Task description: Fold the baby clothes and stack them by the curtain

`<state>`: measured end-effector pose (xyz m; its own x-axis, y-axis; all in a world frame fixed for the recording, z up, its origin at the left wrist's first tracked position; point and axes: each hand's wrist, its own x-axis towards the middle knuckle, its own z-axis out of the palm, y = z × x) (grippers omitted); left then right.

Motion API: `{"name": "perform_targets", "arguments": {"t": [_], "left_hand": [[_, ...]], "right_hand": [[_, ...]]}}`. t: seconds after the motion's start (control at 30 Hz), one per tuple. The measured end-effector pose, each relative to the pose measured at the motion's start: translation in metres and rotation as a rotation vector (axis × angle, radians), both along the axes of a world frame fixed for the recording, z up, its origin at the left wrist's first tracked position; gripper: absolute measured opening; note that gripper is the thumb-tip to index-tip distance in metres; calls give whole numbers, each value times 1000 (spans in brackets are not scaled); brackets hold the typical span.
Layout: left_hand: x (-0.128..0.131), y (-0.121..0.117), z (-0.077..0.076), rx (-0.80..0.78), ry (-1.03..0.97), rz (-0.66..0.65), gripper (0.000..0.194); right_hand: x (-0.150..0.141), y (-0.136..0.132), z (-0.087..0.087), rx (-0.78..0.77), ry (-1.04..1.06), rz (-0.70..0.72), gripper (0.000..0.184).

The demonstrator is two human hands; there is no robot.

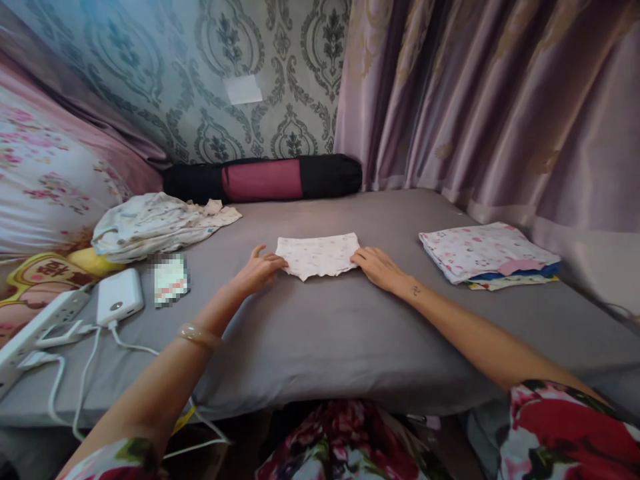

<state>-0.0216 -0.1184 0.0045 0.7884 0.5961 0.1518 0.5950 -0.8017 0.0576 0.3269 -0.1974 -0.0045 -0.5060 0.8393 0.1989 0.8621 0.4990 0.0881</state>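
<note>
A small white printed garment [319, 255] lies flat on the grey bed sheet [320, 333] in front of me. My left hand [257, 270] rests at its left edge, fingers touching the cloth, thumb raised. At the garment's right edge my right hand [376, 265] lies flat on the sheet, its fingertips on the fabric. Both hands look spread, pressing rather than gripping. A bangle circles my left wrist.
A stack of folded clothes [487, 255] sits at the right. An unfolded pale garment pile [155, 223] lies at the left, a black and maroon roll bag [263, 179] by the wall. A power bank [119, 297], cables and a power strip [35, 327] lie at the near left.
</note>
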Motion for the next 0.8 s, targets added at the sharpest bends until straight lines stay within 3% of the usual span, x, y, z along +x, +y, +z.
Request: {"name": "perform_targets", "arguments": {"t": [0.2, 0.33, 0.43, 0.6, 0.8], "left_hand": [[-5, 3, -4, -56, -3, 10, 38], [5, 8, -1, -79, -13, 97, 31], [30, 9, 1, -18, -64, 200, 35], [86, 6, -5, 12, -40, 273, 42], [118, 12, -20, -27, 40, 387, 50]], "right_hand": [[0, -10, 4, -92, -6, -42, 44], [-10, -4, 13, -139, -22, -140, 36], [-31, 9, 17, -114, 17, -214, 31], [-76, 38, 8, -39, 149, -225, 42], [-96, 67, -11, -188, 178, -287, 59]]}}
